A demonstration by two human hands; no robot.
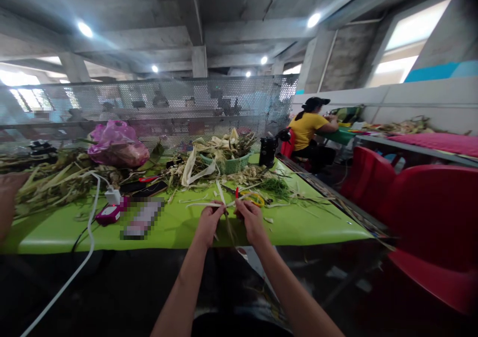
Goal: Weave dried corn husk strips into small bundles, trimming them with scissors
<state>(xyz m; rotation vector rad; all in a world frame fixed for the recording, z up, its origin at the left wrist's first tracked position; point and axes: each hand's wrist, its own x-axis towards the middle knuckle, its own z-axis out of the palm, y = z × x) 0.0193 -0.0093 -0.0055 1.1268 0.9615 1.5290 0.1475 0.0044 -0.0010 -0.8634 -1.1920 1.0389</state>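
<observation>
Above the front edge of the green-covered table, my left hand (pixel 209 219) pinches several narrow, pale husk strips (pixel 220 192). These strips cross at the fingertips and stick out upward and to the left, while thin darker ends hang below. Close beside it, my right hand (pixel 251 219) is closed, thumb against fingers, at the right side of the same strips. Just behind the right hand lies a pair of scissors (pixel 257 199) with yellow handles, partly hidden by the fingers. A small red piece (pixel 236 192) shows there too; its kind is unclear.
A green basket (pixel 229 166) of dried husks stands behind the hands, near a black bottle-like object (pixel 267 152). Leftward are a pink plastic bag (pixel 118 145), a phone (pixel 142 220) and a purple power socket (pixel 110 213) with a white cable. Red chairs (pixel 429 212) and a seated person (pixel 309 128) are rightward.
</observation>
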